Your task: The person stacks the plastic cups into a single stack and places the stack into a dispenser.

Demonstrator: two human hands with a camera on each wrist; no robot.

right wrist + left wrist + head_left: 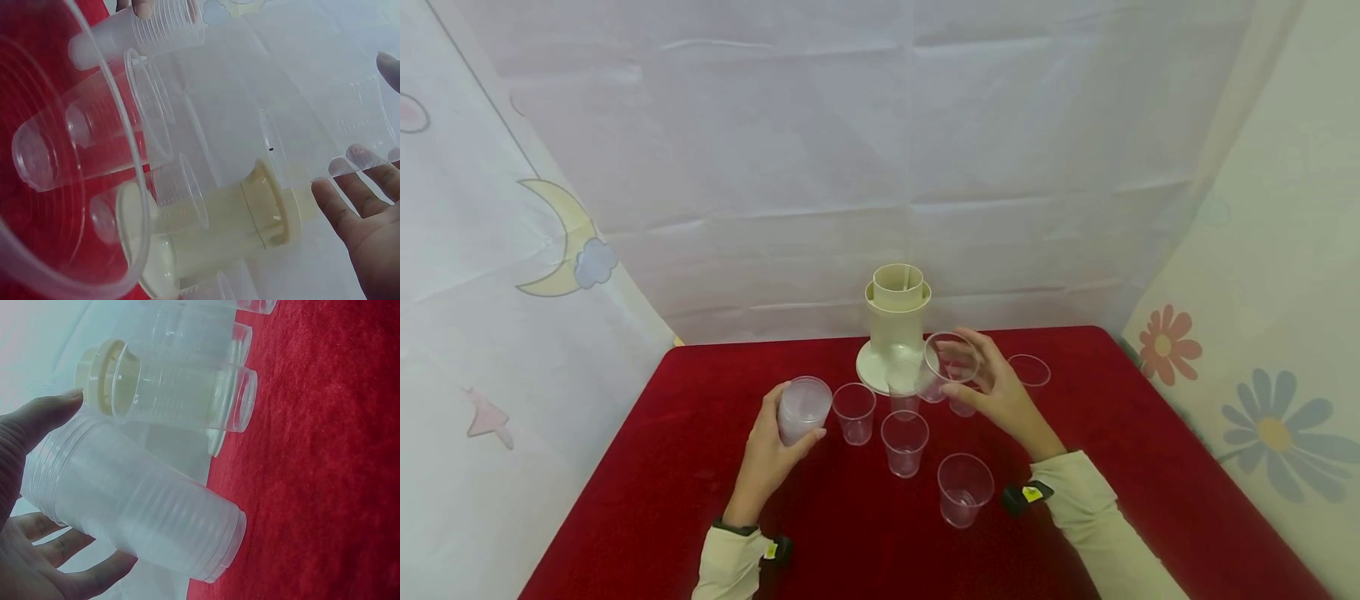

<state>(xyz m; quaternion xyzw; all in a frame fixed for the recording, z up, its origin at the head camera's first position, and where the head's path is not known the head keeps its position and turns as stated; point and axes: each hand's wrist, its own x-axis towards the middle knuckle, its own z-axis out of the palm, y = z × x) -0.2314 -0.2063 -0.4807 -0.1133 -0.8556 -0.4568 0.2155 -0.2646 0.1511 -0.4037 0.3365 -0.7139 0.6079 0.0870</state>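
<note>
My left hand (771, 446) grips a stack of nested clear plastic cups (805, 402). In the left wrist view the thumb and fingers wrap around the rim end of that cup stack (137, 500). Toward the back, my right hand (994, 390) holds one clear plastic cup (934, 385) above the table. The right wrist view shows this held cup (337, 134) between the thumb and the fingertips. Several single cups stand upright between and around the hands, among them a left one (854, 417), a middle one (905, 446) and a front one (964, 492).
A cream-coloured cylinder (895, 321) on a round base stands at the back of the red-covered table (647, 467). Another clear cup (1030, 371) stands beyond my right hand. Pale patterned cloth walls (820, 167) enclose the table's back and sides.
</note>
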